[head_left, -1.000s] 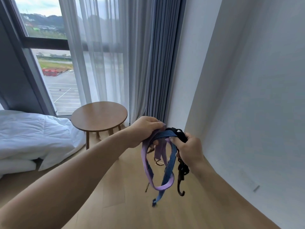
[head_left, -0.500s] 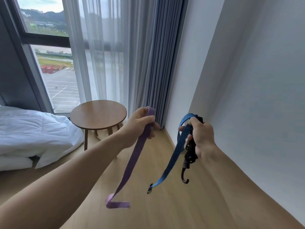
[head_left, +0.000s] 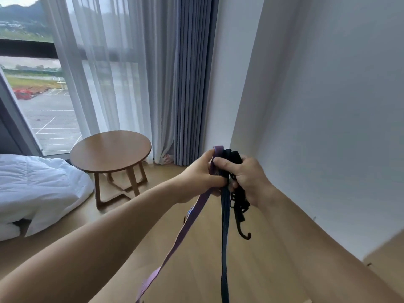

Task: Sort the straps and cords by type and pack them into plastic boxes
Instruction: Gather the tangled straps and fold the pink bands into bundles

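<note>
1. The left hand point(head_left: 200, 174) has its fingers curled tight round the purple strap point(head_left: 183, 235). The strap's end sticks up just above the knuckles, and the rest hangs down and to the left below them.
2. The right hand point(head_left: 250, 179) touches the left, its fingers closed round the blue cord point(head_left: 225, 237) and a black hooked cord point(head_left: 241, 212). Its thumb lies across the top of the bundle.
3. The blue cord drops straight down below the right fingers. The black hook dangles just right of it.
4. Well beyond the left fingers stand a round wooden table point(head_left: 110, 149) and a white duvet point(head_left: 32, 182).
5. Grey curtains point(head_left: 192, 84) hang behind both hands, and a white wall point(head_left: 328, 106) is close on the right.
</note>
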The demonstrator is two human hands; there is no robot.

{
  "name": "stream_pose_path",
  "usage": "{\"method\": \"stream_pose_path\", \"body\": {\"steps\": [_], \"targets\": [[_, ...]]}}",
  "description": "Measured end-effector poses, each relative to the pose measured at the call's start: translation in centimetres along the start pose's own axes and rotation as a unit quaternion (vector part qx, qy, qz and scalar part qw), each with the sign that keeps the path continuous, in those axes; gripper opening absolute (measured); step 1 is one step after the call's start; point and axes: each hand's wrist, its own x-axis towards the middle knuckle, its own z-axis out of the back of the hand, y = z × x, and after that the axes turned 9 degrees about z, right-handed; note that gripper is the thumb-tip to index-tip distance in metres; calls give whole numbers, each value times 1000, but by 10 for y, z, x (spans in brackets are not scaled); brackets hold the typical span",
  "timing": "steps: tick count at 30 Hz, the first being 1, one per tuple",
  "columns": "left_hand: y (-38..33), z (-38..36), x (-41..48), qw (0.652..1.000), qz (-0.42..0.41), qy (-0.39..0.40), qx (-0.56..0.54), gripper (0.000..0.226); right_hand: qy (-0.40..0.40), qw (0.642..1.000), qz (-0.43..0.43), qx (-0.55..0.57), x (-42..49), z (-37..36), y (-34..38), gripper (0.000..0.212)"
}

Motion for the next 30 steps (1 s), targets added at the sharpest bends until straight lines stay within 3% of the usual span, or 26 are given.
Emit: {"method": "stream_pose_path", "body": {"steps": [6,8,13,18,21,27,30], "targets": [[-7,-21,11,995,1,-95,12,36,-78,995,21,52,-26,38,-10,26],[-18,-30,14,995,18,-82,-46,32,-78,995,32,56,-41,54,-25,27],[-55,-70,33,981,44,-42,-183,33,6,998,54,18,-74,75,-58,57],[-103,-115,61,978,14,-43,-204,38,-28,997,33,60,-87,97,-58,56],[-125,-131,80,977,-29,-97,-189,34,-74,996,20,42,-94,121,-60,59],[-130,-125,121,958,-92,-238,-128,41,-92,995,14,45,-115,172,-58,9],[-102,-111,137,950,-27,-299,-83,37,-130,989,32,64,-115,199,-37,21]]}}
